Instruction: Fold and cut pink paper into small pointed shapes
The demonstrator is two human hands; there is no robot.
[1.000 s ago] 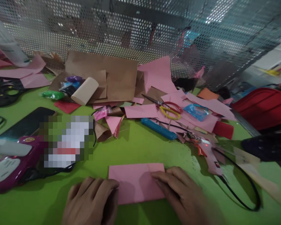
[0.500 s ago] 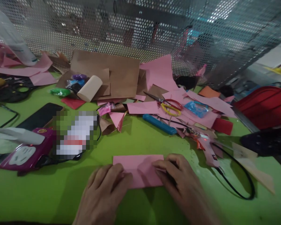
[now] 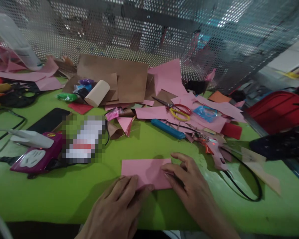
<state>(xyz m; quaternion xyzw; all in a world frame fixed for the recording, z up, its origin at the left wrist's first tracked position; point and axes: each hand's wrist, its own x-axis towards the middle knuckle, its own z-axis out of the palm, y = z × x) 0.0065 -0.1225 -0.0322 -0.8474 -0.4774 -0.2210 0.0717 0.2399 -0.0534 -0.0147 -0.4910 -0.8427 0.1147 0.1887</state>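
Shifted since 0.5 s ago: left hand (image 3: 117,202), thumb now farther right along the near edge of pink paper (image 3: 148,167), and right hand (image 3: 189,186), index finger now raised. Left fingers bent over the near left part, seemingly pressing; right thumb and fingertips loosely curled at the right end, nearly together. Pinching or only pressing: cannot tell for either. Lying on green table (image 3: 139,144), probably steadied by 2 hands against sliding.

To the left, power strip (image 3: 38,159), charger (image 3: 33,138) plugged in; to the right, glue gun (image 3: 216,154), handle pointing nearer, likely for easy reach. Beyond, cutter (image 3: 168,128), then scissors (image 3: 171,107) among pink scraps (image 3: 151,113), perhaps for working room. Farthest, brown paper (image 3: 132,76) before mesh (image 3: 102,33).
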